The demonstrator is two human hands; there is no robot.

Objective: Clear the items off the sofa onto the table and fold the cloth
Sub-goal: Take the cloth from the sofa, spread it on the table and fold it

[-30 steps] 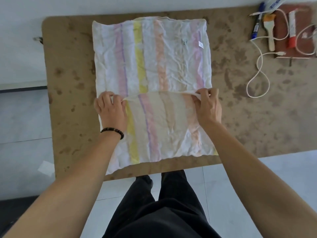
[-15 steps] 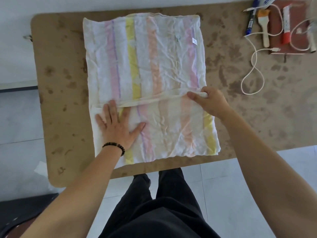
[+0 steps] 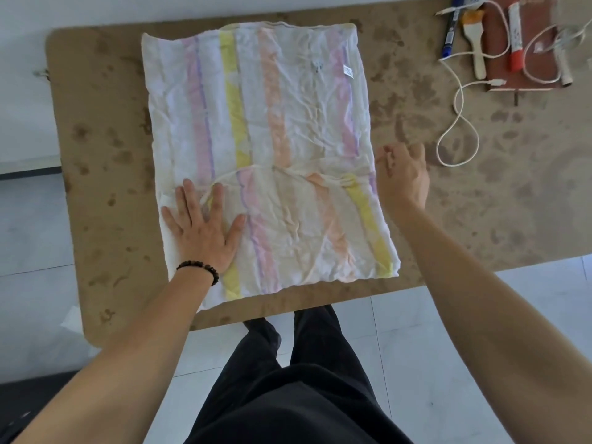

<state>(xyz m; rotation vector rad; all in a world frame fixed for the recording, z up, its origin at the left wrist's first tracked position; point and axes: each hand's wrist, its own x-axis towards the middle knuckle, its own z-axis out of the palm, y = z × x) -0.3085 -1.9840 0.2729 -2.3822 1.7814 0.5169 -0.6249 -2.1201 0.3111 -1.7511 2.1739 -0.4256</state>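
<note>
Both palms down: left hand (image 3: pixel 205 232) spread flat on cloth (image 3: pixel 256 123); right hand (image 3: pixel 402 176) loosely curled, empty, beside its edge

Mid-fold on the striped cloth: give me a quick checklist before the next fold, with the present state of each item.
1. Cloth fully on the table: ok.
2. Left hand flat, pinning the folded flap: ok.
3. Right hand at the cloth's right edge, gripping it: cannot tell.
4. Folded edge straight: not ok, it bows and bunches.
5. Flap aligned with the lower layer: not ok, stripes skew.
6. White cable clear of the cloth: ok.
</note>
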